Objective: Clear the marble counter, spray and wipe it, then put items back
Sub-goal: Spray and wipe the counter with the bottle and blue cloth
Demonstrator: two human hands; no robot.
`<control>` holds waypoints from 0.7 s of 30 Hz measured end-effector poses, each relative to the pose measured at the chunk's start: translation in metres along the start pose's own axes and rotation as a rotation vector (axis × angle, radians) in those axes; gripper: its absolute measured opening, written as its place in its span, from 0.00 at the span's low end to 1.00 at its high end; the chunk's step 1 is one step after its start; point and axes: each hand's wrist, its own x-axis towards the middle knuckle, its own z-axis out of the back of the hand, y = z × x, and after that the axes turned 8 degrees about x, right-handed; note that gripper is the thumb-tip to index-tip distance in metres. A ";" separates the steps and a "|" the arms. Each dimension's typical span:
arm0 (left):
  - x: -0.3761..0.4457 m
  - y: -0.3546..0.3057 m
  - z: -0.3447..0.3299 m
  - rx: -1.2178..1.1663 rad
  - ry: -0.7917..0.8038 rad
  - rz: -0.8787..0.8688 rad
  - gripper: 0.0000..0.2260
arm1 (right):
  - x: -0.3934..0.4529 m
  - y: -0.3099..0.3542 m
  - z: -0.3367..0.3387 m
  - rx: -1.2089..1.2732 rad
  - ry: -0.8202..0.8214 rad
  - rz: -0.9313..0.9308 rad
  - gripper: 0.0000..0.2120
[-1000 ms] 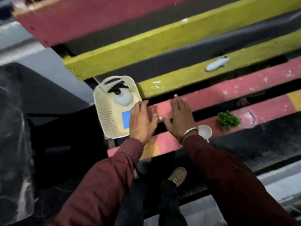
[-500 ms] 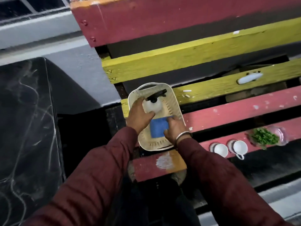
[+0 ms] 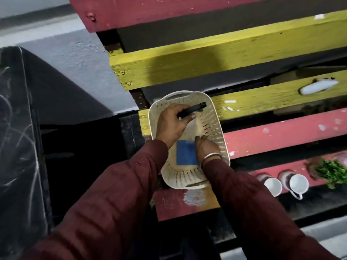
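1. Left hand (image 3: 171, 124): fingers curled round black-nozzled white plastic spray bottle (image 3: 193, 117) inside cream perforated plastic basket (image 3: 216, 128).
2. Right hand (image 3: 205, 147): fingers curled, pinching blue rectangular cloth (image 3: 185, 152) in same basket.
3. Basket resting on red and yellow painted wooden slats (image 3: 281, 137).

red and yellow painted wooden slats (image 3: 262, 59) fill the view — grey wall (image 3: 62, 53) at left, dim light.
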 end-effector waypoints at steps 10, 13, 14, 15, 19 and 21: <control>-0.020 -0.070 0.062 -0.066 -0.109 0.017 0.12 | -0.054 0.022 0.069 0.144 -0.067 0.011 0.12; -0.035 -0.103 0.100 -0.048 -0.183 -0.003 0.14 | -0.083 0.034 0.099 0.143 -0.104 0.009 0.10; -0.041 -0.111 0.111 -0.035 -0.201 -0.006 0.14 | -0.092 0.037 0.107 0.159 -0.107 0.012 0.10; -0.048 -0.121 0.127 -0.021 -0.229 -0.011 0.15 | -0.103 0.044 0.118 0.164 -0.118 0.018 0.10; -0.074 -0.145 0.188 0.018 -0.340 -0.007 0.12 | -0.138 0.076 0.160 0.136 -0.165 0.031 0.11; -0.090 -0.151 0.221 -0.004 -0.409 0.004 0.12 | -0.155 0.097 0.181 0.139 -0.191 0.041 0.12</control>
